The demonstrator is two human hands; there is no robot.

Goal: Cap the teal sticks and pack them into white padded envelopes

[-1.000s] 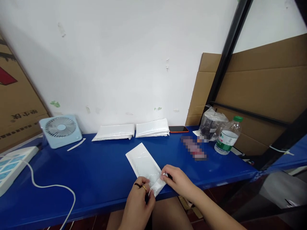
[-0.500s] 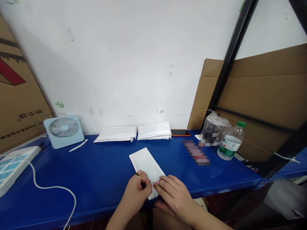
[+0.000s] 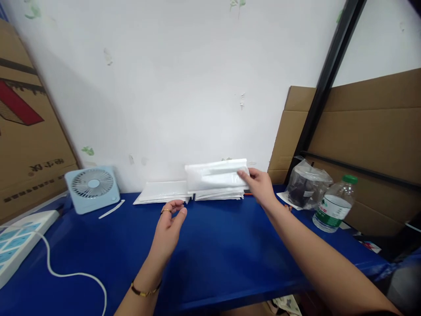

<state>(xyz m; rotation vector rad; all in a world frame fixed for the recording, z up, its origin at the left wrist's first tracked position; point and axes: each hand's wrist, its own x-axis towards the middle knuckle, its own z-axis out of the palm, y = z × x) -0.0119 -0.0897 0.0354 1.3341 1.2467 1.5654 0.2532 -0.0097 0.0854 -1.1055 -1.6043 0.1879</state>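
My right hand (image 3: 259, 184) grips the right end of a white padded envelope (image 3: 215, 175) between thumb and fingers. The envelope is held long side across, at the right-hand stack of white envelopes (image 3: 219, 195) by the wall, and covers the top of that stack. My left hand (image 3: 169, 224) is raised over the blue table, fingers loosely bent and thumb apart, with nothing in it. Just beyond it lies the left-hand stack of white envelopes (image 3: 158, 192).
A light blue fan (image 3: 94, 188) and a thin white strip (image 3: 112, 209) are at the left. A white power strip (image 3: 26, 239) with a cable lies nearer. A bagged cup (image 3: 305, 186) and a plastic bottle (image 3: 334, 205) stand at the right of the blue table (image 3: 210, 254).
The envelope, earlier under both hands at the table's near edge, is now up at the right stack in my right hand. My left hand has let go and moved left and forward.
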